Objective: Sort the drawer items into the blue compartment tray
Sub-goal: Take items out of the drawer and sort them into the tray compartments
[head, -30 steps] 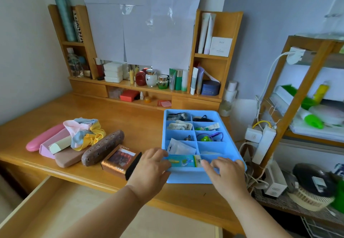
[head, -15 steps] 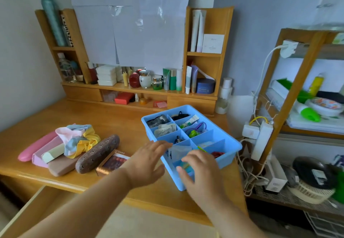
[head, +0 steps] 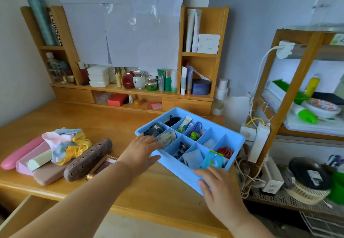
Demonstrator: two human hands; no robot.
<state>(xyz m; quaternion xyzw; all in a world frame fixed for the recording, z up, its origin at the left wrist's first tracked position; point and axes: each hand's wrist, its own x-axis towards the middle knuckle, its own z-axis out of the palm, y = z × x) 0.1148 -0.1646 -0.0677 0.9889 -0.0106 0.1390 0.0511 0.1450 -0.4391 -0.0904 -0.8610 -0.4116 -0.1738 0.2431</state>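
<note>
Hands, left (head: 142, 149) and right (head: 216, 183), fingers straight, press the tray (head: 236, 141) of sorted trinkets.

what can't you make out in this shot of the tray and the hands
Head view only:
- Near left edge of the blue tray: covered by the left hand.
- Near corner of the tray: under the right hand, so its grip there is unclear.
- Brown box: mostly behind the left forearm.
- Open drawer: cut off by the bottom edge.
- Packet print: too small.
</note>
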